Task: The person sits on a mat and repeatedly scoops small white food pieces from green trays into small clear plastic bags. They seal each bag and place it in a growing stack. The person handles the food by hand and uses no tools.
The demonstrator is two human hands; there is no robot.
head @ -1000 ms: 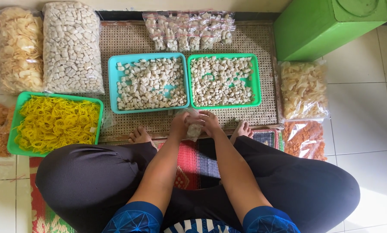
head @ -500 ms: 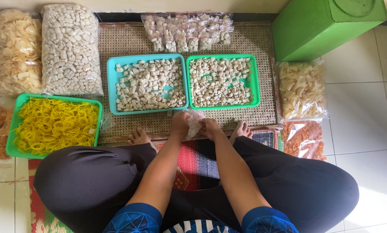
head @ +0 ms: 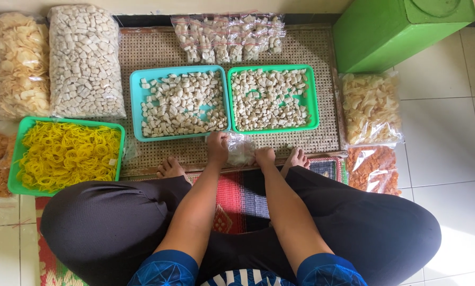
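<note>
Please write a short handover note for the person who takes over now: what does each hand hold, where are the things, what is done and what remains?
Left hand and right hand: both grip one small clear bag at the near edge of the woven mat.
Things: teal tray and green tray of pale cracker pieces lie just beyond the hands.
Done: a row of small filled bags lies at the far edge of the mat.
Left: both trays are full of loose pieces.
</note>
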